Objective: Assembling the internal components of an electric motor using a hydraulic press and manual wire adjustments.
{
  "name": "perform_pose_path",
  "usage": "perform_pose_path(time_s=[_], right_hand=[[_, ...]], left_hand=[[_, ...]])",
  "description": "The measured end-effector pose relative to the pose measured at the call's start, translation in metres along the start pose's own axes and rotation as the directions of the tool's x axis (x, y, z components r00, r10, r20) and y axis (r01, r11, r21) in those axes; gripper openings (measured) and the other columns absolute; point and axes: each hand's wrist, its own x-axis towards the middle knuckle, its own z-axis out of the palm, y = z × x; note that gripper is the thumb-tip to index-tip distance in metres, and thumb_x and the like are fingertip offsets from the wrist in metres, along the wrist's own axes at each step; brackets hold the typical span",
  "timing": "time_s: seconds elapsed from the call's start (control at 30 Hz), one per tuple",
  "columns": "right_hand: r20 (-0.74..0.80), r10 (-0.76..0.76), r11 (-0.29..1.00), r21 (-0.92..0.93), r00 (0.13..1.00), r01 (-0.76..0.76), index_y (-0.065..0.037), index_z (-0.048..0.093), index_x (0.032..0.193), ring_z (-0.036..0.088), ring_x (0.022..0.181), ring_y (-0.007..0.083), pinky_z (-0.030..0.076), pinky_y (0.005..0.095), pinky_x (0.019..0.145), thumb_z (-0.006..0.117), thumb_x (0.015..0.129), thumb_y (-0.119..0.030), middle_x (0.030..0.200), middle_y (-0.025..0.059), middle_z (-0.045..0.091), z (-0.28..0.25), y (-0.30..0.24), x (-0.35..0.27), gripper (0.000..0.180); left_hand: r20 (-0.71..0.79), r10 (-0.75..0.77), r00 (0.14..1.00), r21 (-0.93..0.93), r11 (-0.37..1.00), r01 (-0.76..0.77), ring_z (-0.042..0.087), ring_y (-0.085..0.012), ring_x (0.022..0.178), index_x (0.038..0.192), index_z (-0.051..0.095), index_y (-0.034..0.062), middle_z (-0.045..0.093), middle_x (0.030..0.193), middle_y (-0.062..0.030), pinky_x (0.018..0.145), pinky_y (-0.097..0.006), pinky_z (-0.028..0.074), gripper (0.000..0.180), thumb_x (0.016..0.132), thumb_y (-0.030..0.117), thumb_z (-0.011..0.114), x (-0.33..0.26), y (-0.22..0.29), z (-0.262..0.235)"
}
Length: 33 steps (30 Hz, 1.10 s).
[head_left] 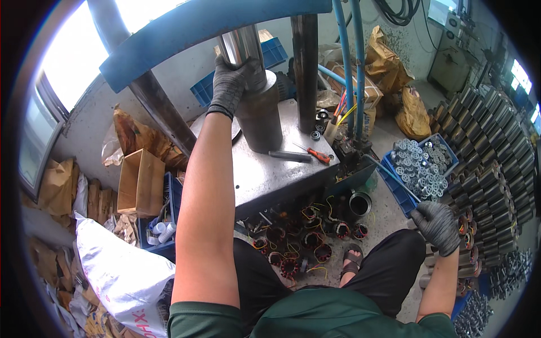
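My left hand (pixel 231 85), in a dark grey glove, is closed round a shiny metal cylinder (pixel 241 46) beneath the blue crossbar of a press (pixel 214 31). That cylinder stands at the top of a thicker dull-grey metal sleeve (pixel 260 121), upright on the steel press table (pixel 256 183). Beside the sleeve lie a short dark bar (pixel 289 156) and an orange-handled screwdriver (pixel 320 155). Far to the right, my gloved right hand (pixel 437 230) is closed at the end of a thin bluish lever (pixel 397 179); its fingertips are partly hidden.
Wound motor stators (pixel 311 240) with coloured wires cover the floor under the table. A blue crate of round metal parts (pixel 422 169) stands right, before stacked metal cylinders (pixel 490 141). A cardboard box (pixel 141 183) and a white sack (pixel 121 270) are at left. Steel columns (pixel 305 73) flank the work.
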Motion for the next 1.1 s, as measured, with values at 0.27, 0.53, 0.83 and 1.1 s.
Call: perform_pose_path(time_s=[0.27, 0.53, 0.83, 1.1], right_hand=[[0.206, -0.086, 0.996, 0.005, 0.975, 0.086, -0.006, 0.079, 0.101, 0.072, 0.083, 0.0344, 0.058, 0.0406, 0.077, 0.073, 0.084, -0.021, 0.089, 0.0153, 0.075, -0.017, 0.001, 0.011, 0.023], [0.196, -0.128, 0.986, 0.129, 0.972, 0.104, -0.003, 0.074, 0.111, 0.072, 0.089, 0.0348, 0.058, 0.0416, 0.083, 0.067, 0.087, -0.013, 0.097, 0.0179, 0.073, -0.034, 0.007, 0.023, 0.027], [0.306, -0.169, 0.985, 0.086, 0.937, 0.150, -0.003, 0.074, 0.111, 0.073, 0.086, 0.0332, 0.058, 0.0413, 0.081, 0.066, 0.090, -0.014, 0.095, 0.0180, 0.073, -0.032, 0.017, 0.022, 0.025], [0.274, -0.160, 0.987, 0.058, 0.948, 0.150, -0.002, 0.074, 0.113, 0.073, 0.090, 0.0323, 0.058, 0.0406, 0.083, 0.067, 0.091, -0.015, 0.098, 0.0187, 0.074, -0.038, 0.012, 0.025, 0.026]], left_hand=[[0.014, -0.069, 0.998, 0.045, 0.997, 0.068, 0.069, -0.0237, 0.101, 0.126, 0.050, -0.0021, 0.070, 0.111, -0.0171, 0.090, -0.036, 0.057, 0.082, 0.069, 0.037, 0.095, -0.004, 0.000, -0.005], [0.037, -0.035, 0.999, -0.032, 0.999, 0.036, 0.067, -0.0199, 0.095, 0.121, 0.050, 0.0005, 0.067, 0.107, -0.0126, 0.084, -0.034, 0.058, 0.064, 0.076, 0.019, 0.093, -0.005, 0.000, -0.005], [0.014, -0.100, 0.995, 0.046, 0.994, 0.099, 0.068, -0.0201, 0.090, 0.118, 0.050, 0.0006, 0.068, 0.104, -0.0121, 0.080, -0.034, 0.059, 0.062, 0.076, 0.017, 0.092, -0.001, -0.001, -0.003], [0.034, -0.127, 0.991, 0.047, 0.991, 0.125, 0.068, -0.0224, 0.095, 0.115, 0.053, 0.0003, 0.071, 0.104, -0.0142, 0.088, -0.035, 0.056, 0.068, 0.069, 0.027, 0.095, -0.003, -0.001, -0.004]])
